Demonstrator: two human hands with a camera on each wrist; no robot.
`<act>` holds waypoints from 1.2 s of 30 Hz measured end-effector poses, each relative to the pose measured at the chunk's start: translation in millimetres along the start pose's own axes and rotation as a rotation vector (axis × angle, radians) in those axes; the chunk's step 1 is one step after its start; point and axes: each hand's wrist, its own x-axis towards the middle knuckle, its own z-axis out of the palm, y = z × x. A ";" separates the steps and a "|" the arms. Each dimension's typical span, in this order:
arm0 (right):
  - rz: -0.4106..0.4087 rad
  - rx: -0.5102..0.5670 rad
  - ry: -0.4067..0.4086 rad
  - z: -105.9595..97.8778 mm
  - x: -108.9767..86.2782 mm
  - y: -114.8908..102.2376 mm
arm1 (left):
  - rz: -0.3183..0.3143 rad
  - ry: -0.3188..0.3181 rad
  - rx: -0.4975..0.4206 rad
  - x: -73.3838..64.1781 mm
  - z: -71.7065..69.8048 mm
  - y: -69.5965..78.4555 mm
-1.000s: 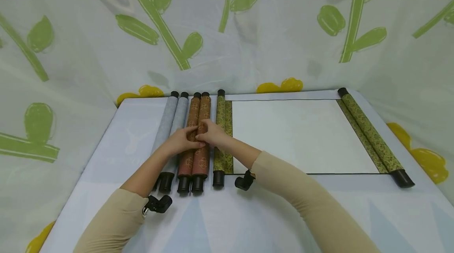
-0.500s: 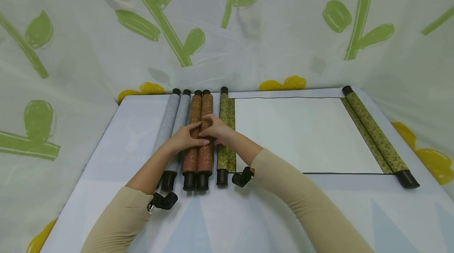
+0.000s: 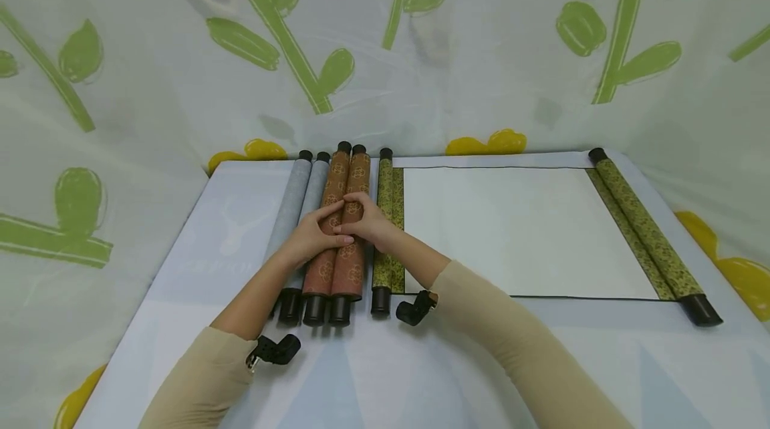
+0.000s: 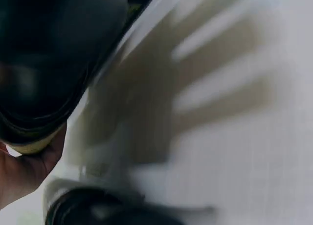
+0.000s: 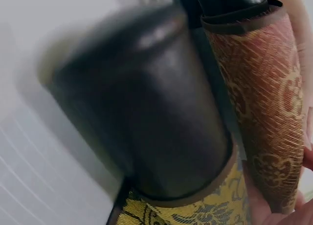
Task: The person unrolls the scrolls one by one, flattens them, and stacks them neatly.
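In the head view, a red-brown brocade scroll (image 3: 349, 268), its two rollers side by side with black end knobs, lies across my two hands' grip. My left hand (image 3: 308, 240) holds it from the left around the middle, thumb and forefinger spread over the top. From the right, my right hand (image 3: 374, 225) grips the same stretch, fingertips close to the left hand's. The right wrist view shows the scroll's patterned cloth (image 5: 266, 102) with fingers curled along it. Dark roller knobs (image 4: 54, 54) fill much of the left wrist view.
A grey scroll (image 3: 291, 195) with two rollers lies just left of the red-brown one. To the right, a green-gold scroll (image 3: 385, 195) is spread out, its white sheet (image 3: 511, 228) reaching to the far right roller (image 3: 650, 235). A leaf-patterned curtain (image 3: 481, 81) hangs behind the table.
The red-brown scroll's far ends have risen past the grey scroll's ends, and the near ends have swung a little left. Both hands stay on it; the head view has shifted slightly.
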 end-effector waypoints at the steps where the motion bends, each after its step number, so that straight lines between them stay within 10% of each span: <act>1: -0.014 0.008 -0.001 -1.2 -1.7 0.2 | 0.007 0.004 -0.013 -1.5 1.2 1.4; 20: -0.101 0.213 -0.107 -44.8 -38.1 -12.0 | 0.000 0.035 -0.330 -19.3 25.1 35.6; 36: -0.176 0.065 0.100 -61.2 -47.5 -11.0 | 0.047 0.081 -0.310 -13.9 41.7 47.7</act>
